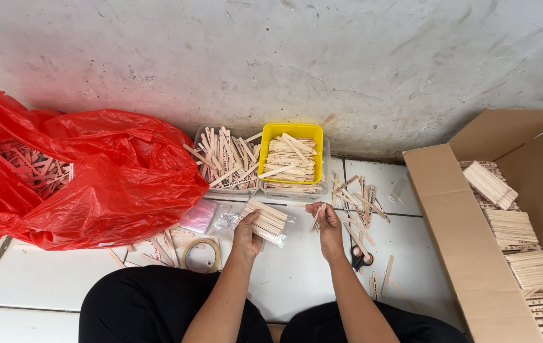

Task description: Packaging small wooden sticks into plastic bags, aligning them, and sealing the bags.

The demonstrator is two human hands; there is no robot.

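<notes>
L hand (247, 232) is closed round a bundle of flat wooden sticks (266, 220) in a clear plastic bag, held low over the white tile floor (297, 273); bundle juts up and right from the palm, toward the other hand. R hand (327, 222) pinches a few sticks (318, 218) upright btwn thumb and fingers, just right of the bundle, not touching it. Yellow tub (291, 132) stacked w/ sticks sits just beyond both hands by the wall, clear tub (226, 162) of sticks beside it on the left. Loose sticks (359, 202) lie scattered right of the R hand. Scissors (360, 256) near R wrist. Tape roll (201, 254) near L forearm. Red plastic bag (113, 178) far left, cardboard box (475, 254) w/ bundled sticks far right.
</notes>
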